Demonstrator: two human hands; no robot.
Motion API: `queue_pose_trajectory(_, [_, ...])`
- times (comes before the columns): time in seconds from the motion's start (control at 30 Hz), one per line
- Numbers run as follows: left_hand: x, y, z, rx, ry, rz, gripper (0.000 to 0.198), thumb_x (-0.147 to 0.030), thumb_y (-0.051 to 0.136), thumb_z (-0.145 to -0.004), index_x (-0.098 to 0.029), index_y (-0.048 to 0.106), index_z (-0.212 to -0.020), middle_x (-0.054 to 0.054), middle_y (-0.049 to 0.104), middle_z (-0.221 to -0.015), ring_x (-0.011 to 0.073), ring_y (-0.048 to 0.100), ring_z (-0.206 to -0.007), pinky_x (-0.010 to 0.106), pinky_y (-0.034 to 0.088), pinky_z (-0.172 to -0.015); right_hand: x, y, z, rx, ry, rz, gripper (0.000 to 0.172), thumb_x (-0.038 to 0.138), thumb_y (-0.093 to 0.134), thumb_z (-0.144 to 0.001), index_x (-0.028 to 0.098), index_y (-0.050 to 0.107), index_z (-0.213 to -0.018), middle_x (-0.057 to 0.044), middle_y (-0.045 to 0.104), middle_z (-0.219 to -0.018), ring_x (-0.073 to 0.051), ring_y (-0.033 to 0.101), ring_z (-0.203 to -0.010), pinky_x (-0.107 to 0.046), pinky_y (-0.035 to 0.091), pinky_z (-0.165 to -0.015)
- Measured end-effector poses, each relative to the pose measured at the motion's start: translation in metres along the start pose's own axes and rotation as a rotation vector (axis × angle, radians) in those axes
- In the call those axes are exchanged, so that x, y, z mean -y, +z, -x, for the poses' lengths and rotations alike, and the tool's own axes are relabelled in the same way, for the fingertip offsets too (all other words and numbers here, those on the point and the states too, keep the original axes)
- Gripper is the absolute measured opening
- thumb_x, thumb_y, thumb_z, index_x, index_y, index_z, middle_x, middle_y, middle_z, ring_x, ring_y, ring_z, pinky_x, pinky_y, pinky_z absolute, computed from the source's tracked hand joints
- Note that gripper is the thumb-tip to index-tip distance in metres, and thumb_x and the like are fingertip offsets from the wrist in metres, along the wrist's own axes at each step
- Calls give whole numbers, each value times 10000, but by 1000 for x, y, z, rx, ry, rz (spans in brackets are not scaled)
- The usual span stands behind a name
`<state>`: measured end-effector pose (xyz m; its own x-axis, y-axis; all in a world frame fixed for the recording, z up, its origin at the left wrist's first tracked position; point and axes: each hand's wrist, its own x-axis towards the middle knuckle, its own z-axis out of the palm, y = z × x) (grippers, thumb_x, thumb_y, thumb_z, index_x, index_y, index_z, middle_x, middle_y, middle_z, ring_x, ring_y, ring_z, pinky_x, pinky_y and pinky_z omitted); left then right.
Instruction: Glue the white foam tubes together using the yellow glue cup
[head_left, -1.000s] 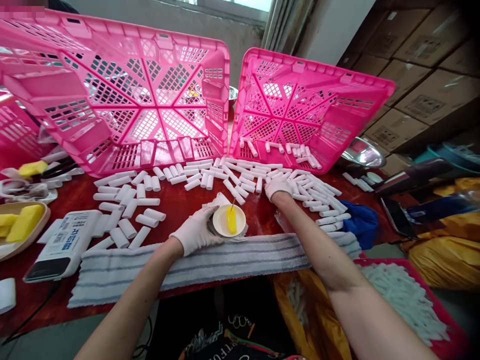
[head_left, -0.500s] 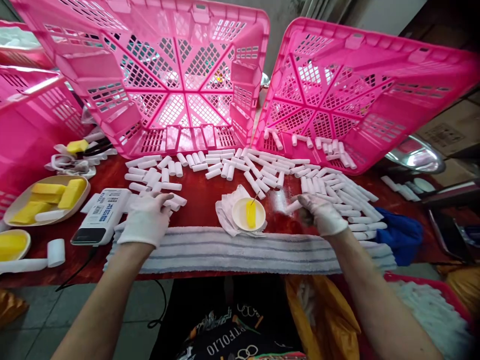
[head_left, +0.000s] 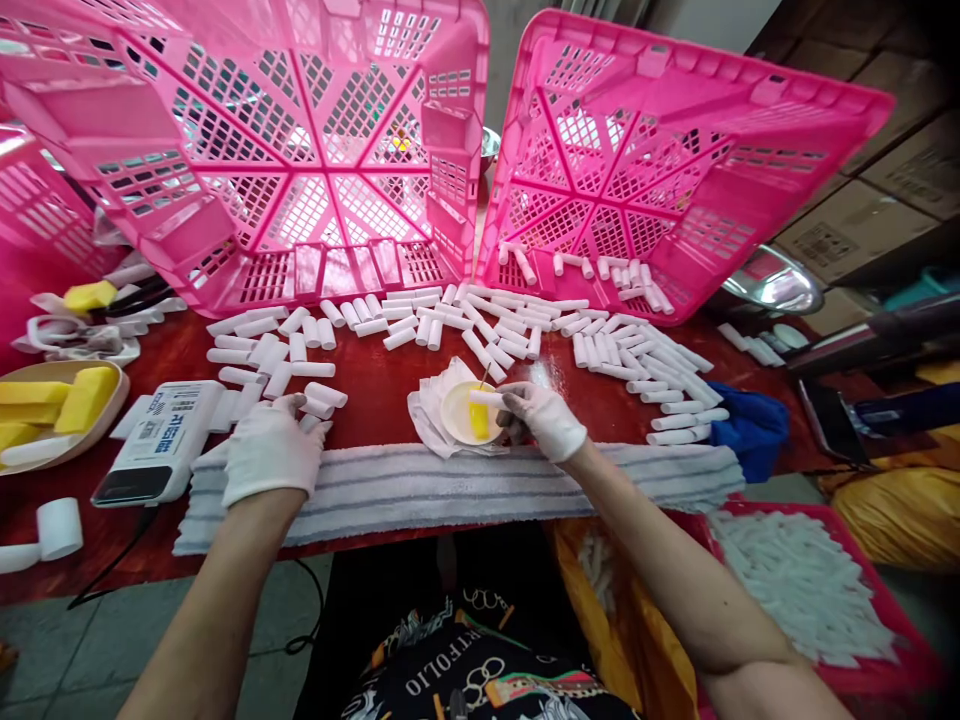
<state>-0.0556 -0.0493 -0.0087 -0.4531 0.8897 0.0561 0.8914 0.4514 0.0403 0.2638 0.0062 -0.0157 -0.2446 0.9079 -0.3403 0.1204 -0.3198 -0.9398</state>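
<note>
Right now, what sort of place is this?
Probably a small hand-assembly workshop: dozens of white rolls lie on the red table, pink plastic crates stand tipped behind them, cardboard cartons are stacked at right, and the gloved right hand holds one roll over a dish.

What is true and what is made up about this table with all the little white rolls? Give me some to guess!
1. The left hand and the right hand both wear white gloves. True.
2. The right hand's fingers hold a white roll over the small dish. True.
3. The stuff in the small dish is blue. False: it is yellow.
4. The pink baskets are turned upside down over the rolls. False: they are tipped on their sides, with their open sides facing the person.
5. The left hand holds a yellow sponge. False: it rests on white rolls at the end of the striped towel.
</note>
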Motion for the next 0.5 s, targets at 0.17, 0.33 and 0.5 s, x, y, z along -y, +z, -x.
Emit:
queue_pose_trajectory(0.17, [2,-6,3,33,40,19,432,-484,478,-755,-190,572,-1058,98,608,-928,258,553,-796,348,423,-702,-17,0,-8,-140,-327,292,231,359,617,-724,178,612,-868,-29,659,-836,-132,613,-755,-247,500,-685])
queue_pose_trajectory(0.33, [1,-12,1,130,77,-5,508,-528,454,-756,-171,589,-1091,132,584,-978,289,546,-811,383,427,-694,-37,-3,-2,-176,-427,382,290,352,603,-748,198,616,-994,-43,653,-955,-151,613,-865,-291,483,-830])
queue_pose_trajectory(0.5, [-8,-14,4,82,93,-20,466,-471,445,-776,-155,608,-1078,151,573,-988,306,547,-843,407,432,-715,-37,-4,0,-169,-480,545,247,331,571,-784,205,656,-979,-37,652,-859,-145,609,-768,-276,488,-739])
